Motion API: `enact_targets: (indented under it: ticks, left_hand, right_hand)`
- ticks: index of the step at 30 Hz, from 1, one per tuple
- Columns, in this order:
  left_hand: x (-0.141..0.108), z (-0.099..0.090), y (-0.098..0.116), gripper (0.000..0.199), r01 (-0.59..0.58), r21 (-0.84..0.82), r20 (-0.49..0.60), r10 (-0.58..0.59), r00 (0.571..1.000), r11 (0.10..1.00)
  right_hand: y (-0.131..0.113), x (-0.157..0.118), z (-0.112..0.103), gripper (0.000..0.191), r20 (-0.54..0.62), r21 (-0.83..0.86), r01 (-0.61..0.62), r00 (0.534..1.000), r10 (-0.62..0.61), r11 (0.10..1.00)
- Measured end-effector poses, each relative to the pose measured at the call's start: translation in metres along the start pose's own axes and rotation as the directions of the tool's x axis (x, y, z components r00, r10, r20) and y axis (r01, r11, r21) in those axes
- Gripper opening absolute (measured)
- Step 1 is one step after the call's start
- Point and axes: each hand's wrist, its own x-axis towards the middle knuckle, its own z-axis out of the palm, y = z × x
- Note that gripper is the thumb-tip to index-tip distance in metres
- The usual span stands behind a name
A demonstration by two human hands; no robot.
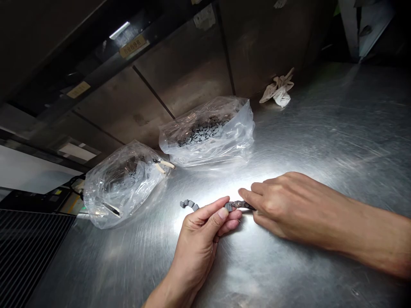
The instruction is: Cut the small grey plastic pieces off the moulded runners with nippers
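Steel bench [324, 128] — a clear bag [205, 147], another [123, 184] (both holding grey pieces), a crumpled white cloth [278, 90].

Intense white glare on the steel table [321, 128] centres around the left hand [195, 244] and right hand [289, 209]; the cabinet fronts [183, 72] above are dim, with wide-angle curvature toward the frame edges.

A scratched steel surface [324, 128] meets dark metal panels [189, 72] carrying 2 yellowish labels [132, 46]. A crumpled white cloth [278, 89] lies beside the panels, a black slatted grille [28, 256] fills the lower left, and bright light glares off the steel.
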Motion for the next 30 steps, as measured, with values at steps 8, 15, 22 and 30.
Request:
enact_targets:
  ticks: [8, 15, 22, 30]
  left_hand:
    - [0.0014, 0.0005, -0.0002, 0.025, -0.003, -0.011, -0.007, 0.003, 1.0, 1.0]
    - [0.0006, 0.002, 0.0015, 0.025, 0.029, -0.012, -0.037, -0.03, 0.999, 0.999]
    - [0.0013, 0.0037, 0.003, 0.024, 0.03, -0.036, -0.039, -0.031, 0.999, 0.999]
    - [0.0013, 0.0021, 0.0019, 0.025, 0.025, -0.04, -0.03, -0.026, 0.999, 0.999]
  right_hand:
    - [0.0005, 0.0022, -0.0003, 0.011, 0.066, -0.008, -0.004, 0.998, 0.005, 1.0]
    - [0.0041, 0.0016, -0.0047, 0.008, 0.054, 0.043, 0.053, 0.997, -0.055, 0.998]
    - [0.0073, 0.0015, -0.0071, 0.006, 0.022, 0.078, -0.008, 1.0, 0.006, 0.997]
    - [0.0039, 0.0016, -0.007, 0.012, 0.069, 0.143, -0.016, 0.998, 0.006, 0.99]
